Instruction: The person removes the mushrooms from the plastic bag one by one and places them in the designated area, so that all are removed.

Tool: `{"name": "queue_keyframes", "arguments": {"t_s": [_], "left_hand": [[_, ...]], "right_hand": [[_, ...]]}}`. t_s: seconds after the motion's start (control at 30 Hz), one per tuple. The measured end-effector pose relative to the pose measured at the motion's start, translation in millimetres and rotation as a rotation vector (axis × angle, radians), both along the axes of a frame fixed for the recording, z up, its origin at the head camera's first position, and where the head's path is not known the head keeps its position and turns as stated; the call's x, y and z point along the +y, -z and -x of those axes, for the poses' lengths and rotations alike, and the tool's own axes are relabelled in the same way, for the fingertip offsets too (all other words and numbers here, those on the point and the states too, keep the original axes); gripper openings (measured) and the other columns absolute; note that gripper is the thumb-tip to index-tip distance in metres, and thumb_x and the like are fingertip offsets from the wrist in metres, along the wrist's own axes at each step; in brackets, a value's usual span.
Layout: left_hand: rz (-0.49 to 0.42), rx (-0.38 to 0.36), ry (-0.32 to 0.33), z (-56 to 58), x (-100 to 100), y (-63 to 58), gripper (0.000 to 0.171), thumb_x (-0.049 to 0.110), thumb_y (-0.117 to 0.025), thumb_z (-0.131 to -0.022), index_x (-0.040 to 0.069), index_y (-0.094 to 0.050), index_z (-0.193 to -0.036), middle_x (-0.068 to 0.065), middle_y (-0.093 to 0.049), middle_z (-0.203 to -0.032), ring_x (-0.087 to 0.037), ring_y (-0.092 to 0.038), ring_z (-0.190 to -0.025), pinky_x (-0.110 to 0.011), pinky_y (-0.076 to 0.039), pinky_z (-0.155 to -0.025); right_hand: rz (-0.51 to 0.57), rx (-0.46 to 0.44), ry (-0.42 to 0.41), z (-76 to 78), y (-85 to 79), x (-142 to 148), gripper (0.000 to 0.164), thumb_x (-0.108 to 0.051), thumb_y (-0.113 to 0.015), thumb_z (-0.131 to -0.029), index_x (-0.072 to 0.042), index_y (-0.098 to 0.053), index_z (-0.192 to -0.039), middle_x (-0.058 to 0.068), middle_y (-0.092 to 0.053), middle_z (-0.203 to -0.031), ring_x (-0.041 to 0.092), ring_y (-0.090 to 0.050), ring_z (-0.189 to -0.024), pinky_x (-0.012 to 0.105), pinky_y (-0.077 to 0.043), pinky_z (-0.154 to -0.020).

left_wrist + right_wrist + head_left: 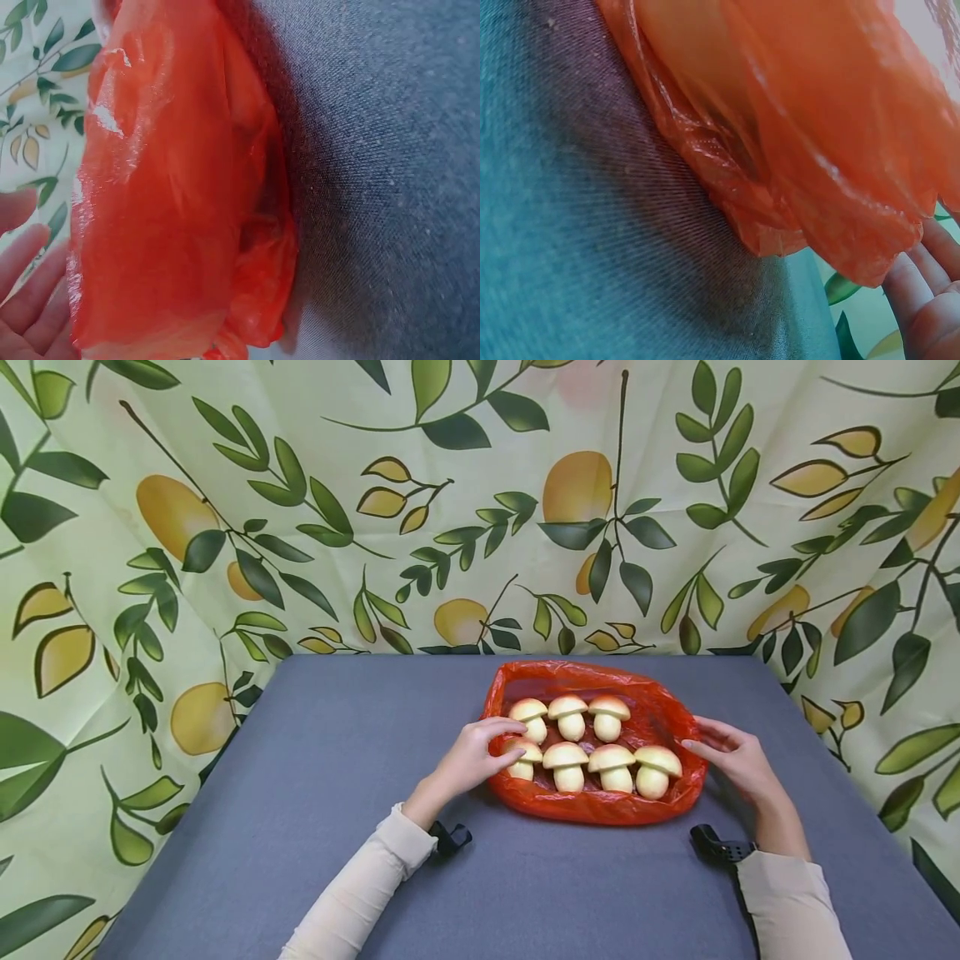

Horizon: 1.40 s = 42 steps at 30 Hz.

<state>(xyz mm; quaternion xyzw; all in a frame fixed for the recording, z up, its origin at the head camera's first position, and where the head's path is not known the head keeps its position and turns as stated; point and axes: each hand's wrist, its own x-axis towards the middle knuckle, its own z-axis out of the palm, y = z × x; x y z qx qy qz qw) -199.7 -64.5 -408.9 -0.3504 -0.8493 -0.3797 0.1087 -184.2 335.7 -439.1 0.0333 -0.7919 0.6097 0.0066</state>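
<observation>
A red plastic bag (pixel 592 814), its mouth spread wide and its rim folded outward, lies on the table. Inside are several toy mushrooms (pixel 568 758) with pale stems and reddish-topped caps, in two rows. At the bag's left side, my left hand (pixel 476 752) reaches over the rim, fingers and thumb apart beside the leftmost mushrooms. Its relaxed fingers (pixel 34 300) show at the edge of the left wrist view. On the right, my right hand (pixel 738 760) holds the bag's rim, thumb inside and fingers outside. The bag (pixel 802 135) hides part of that hand in the right wrist view.
The table has a grey-blue cloth (pixel 360 727). A leaf-and-fruit patterned curtain (pixel 480 560) hangs behind it and along both sides. Black straps with cameras sit on both wrists, near the left strap (pixel 450 841) and the right strap (pixel 720 846).
</observation>
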Motion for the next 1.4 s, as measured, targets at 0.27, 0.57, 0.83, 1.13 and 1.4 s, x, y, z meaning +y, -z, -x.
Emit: {"name": "queue_keyframes", "arguments": {"t_s": [0.27, 0.57, 0.83, 1.13, 1.4], "left_hand": [[0.035, -0.043, -0.022, 4.5, 0.9, 8.0, 0.034, 0.013, -0.075, -0.083, 0.000, -0.068, -0.113, -0.012, -0.072, -0.113, -0.025, -0.065, -0.111, -0.038, -0.052, -0.099], [0.084, -0.178, -0.063, 9.7, -0.5, 15.5, 0.043, 0.017, -0.078, -0.080, 0.001, -0.065, -0.118, -0.015, -0.069, -0.119, -0.028, -0.063, -0.116, -0.043, -0.049, -0.103], [0.129, -0.259, -0.085, 12.3, 1.6, 18.6, 0.047, 0.021, -0.077, -0.081, 0.003, -0.064, -0.121, -0.015, -0.067, -0.123, -0.029, -0.061, -0.118, -0.043, -0.046, -0.105], [0.174, -0.342, -0.047, 15.0, 6.1, 22.7, 0.057, 0.027, -0.077, -0.081, 0.000, -0.058, -0.128, -0.015, -0.066, -0.124, -0.026, -0.062, -0.111, -0.041, -0.050, -0.100], [0.154, -0.330, -0.068, 16.3, 7.7, 25.2, 0.050, 0.026, -0.075, -0.083, 0.001, -0.061, -0.125, -0.014, -0.067, -0.123, -0.025, -0.062, -0.112, -0.039, -0.050, -0.101]], "right_hand": [[0.017, 0.016, -0.018, -1.4, -1.6, -2.1, 0.038, -0.003, -0.064, -0.090, -0.033, -0.064, -0.114, -0.033, -0.065, -0.095, -0.016, -0.062, -0.086, 0.004, -0.051, -0.071], [0.035, 0.016, -0.024, -2.6, -3.7, -2.7, 0.038, -0.003, -0.064, -0.090, -0.035, -0.065, -0.112, -0.032, -0.066, -0.095, -0.015, -0.063, -0.086, 0.005, -0.051, -0.071], [0.021, 0.017, -0.023, -1.7, -2.6, -2.8, 0.038, -0.004, -0.064, -0.090, -0.035, -0.064, -0.113, -0.033, -0.065, -0.095, -0.016, -0.062, -0.086, 0.004, -0.051, -0.071], [-0.018, -0.008, -0.009, -1.0, -1.5, -2.0, 0.036, -0.008, -0.063, -0.091, -0.034, -0.063, -0.115, -0.035, -0.063, -0.094, -0.017, -0.061, -0.086, 0.004, -0.050, -0.071], [-0.027, -0.015, -0.007, 0.8, -1.2, -0.5, 0.037, -0.008, -0.063, -0.091, -0.035, -0.062, -0.116, -0.035, -0.063, -0.094, -0.017, -0.061, -0.085, 0.004, -0.050, -0.071]]}}
